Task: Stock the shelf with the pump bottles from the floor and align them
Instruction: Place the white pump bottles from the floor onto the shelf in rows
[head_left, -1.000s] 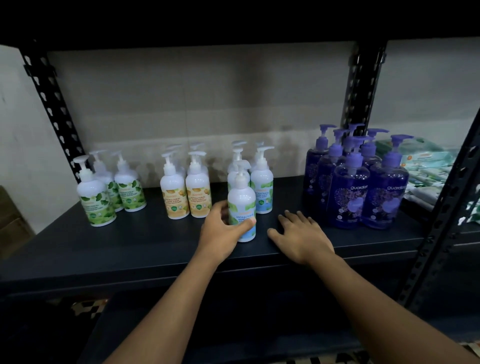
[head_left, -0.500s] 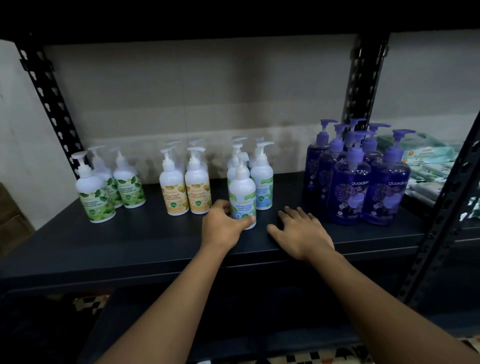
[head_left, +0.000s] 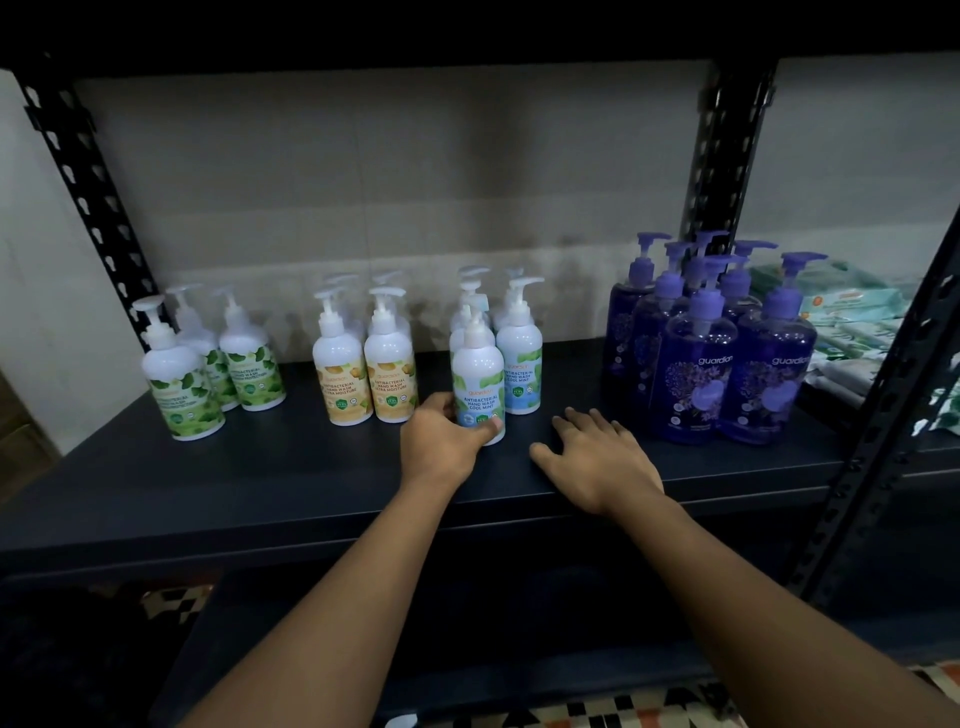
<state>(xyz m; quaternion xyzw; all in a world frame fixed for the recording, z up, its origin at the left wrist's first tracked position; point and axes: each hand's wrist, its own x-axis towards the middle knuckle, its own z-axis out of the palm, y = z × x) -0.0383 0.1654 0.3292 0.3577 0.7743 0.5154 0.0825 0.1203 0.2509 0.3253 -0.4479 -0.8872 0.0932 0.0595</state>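
Dark metal shelf (head_left: 260, 483), one tier, stocked in four groups of pump bottles, all upright. Far left: green-label bottles (head_left: 179, 387). Next: yellow-label bottles (head_left: 363, 387). Centre: blue-label bottles (head_left: 519, 364) marked Cool Mint, standing in two files. Right: purple bottles (head_left: 698, 374), larger and clustered close together. Beyond these, at the far right, lie wipe packs (head_left: 852, 322). The front Cool Mint bottle (head_left: 478, 374) stands on the shelf at the head of the left file, just ahead of its neighbours, pump facing away. The left hand (head_left: 441, 444) grips its lower body, fingers round the left side, thumb across the base of the label. The right hand (head_left: 597, 460) rests palm-down on the shelf, fingers spread, near the bottle's right, not touching it and short of the purple bottles.
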